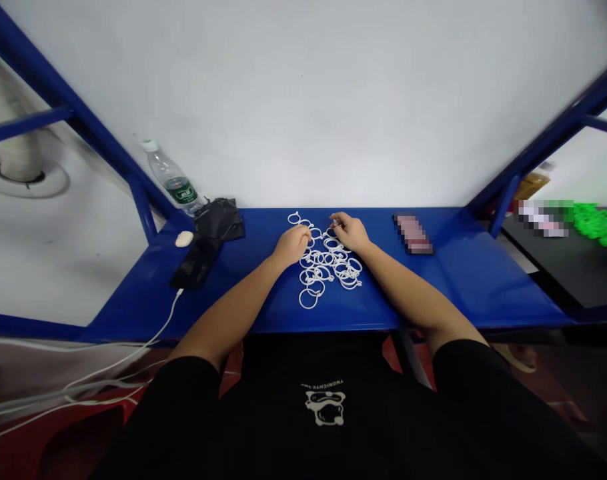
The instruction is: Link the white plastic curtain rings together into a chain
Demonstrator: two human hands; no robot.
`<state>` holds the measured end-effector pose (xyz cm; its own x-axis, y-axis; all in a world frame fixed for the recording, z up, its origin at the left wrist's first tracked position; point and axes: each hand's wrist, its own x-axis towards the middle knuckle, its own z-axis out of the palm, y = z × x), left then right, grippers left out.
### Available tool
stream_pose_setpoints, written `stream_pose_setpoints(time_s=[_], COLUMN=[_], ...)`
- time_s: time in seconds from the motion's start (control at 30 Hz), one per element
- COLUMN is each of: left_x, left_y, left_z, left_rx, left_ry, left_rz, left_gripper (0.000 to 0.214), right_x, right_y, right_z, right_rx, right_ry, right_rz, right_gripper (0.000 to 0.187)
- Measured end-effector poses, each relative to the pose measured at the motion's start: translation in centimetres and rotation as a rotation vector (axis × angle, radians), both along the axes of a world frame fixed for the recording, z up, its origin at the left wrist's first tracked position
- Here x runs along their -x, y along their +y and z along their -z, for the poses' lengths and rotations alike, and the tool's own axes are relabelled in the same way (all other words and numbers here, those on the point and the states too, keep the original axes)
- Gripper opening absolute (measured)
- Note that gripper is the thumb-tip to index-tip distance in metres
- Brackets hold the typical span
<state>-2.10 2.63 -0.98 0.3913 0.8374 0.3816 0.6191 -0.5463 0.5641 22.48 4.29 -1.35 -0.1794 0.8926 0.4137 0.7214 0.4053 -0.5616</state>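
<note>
Thin white plastic rings (308,299), several with a small eyelet, lie in a loose, overlapping heap at the middle of the blue tabletop (263,293). At the heap's upper left, my left hand (292,245) has its fingers curled together on a white ring, partly hidden by them. My right hand (352,233) is at the upper right, thumb and fingers pinched on another white ring near its eyelet. A gap separates the two hands, with more rings in and below it.
A water bottle (176,183), a black plastic bag (218,220) and a whitish rounded object (184,239) sit at the left. A white cable (168,320) runs off the front edge. A phone-like slab (413,233) lies right of my hand. Blue frame bars (548,143) slope along both sides.
</note>
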Motion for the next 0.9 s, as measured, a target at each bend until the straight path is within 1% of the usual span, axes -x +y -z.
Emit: stream_pose_setpoints(time_s=[0.1, 0.2, 0.3, 0.37, 0.43, 0.47, 0.53, 0.6, 0.77, 0.83, 0.9], left_x=[0.1, 0.1, 0.0, -0.1, 0.0, 0.0, 0.0, 0.0, -0.3, -0.5, -0.5], left_y=[0.1, 0.2, 0.2, 0.2, 0.4, 0.4, 0.7, 0.9, 0.7, 0.5, 0.4], left_z=[0.1, 0.3, 0.5, 0.6, 0.7, 0.7, 0.7, 0.6, -0.2, -0.5, -0.7], left_rx=[0.01, 0.073, 0.131, 0.122, 0.079, 0.059, 0.05, 0.084, 0.154, 0.158, 0.155], left_ry=[0.016, -0.036, -0.074, -0.061, -0.062, -0.072, -0.086, -0.059, 0.108, 0.121, 0.143], left_rz=[0.004, -0.043, -0.07, -0.055, -0.024, -0.009, -0.002, -0.018, -0.052, -0.089, -0.118], left_gripper=[0.028, 0.029, 0.034, 0.029, 0.021, 0.021, 0.028, 0.035, 0.051, 0.052, 0.048], right_x=[0.0, 0.0, 0.0, 0.0, -0.1, -0.1, -0.1, -0.2, -0.2, -0.2, -0.2], right_y=[0.1, 0.2, 0.3, 0.4, 0.5, 0.5, 0.6, 0.6, 0.7, 0.7, 0.8], right_z=[0.0, 0.0, 0.0, 0.0, 0.1, 0.1, 0.1, 0.2, 0.2, 0.2, 0.2], right_rx=[0.027, 0.055, 0.048, 0.035, 0.022, 0.016, 0.005, -0.005, -0.008, -0.001, 0.002], right_ry=[-0.011, -0.029, -0.068, -0.107, -0.137, -0.146, -0.153, -0.154, -0.154, -0.156, -0.157], right_rz=[-0.006, -0.014, -0.041, -0.065, -0.084, -0.092, -0.107, -0.126, -0.157, -0.152, -0.142], right_gripper=[0.042, 0.043, 0.038, 0.035, 0.033, 0.032, 0.033, 0.033, 0.029, 0.028, 0.026])
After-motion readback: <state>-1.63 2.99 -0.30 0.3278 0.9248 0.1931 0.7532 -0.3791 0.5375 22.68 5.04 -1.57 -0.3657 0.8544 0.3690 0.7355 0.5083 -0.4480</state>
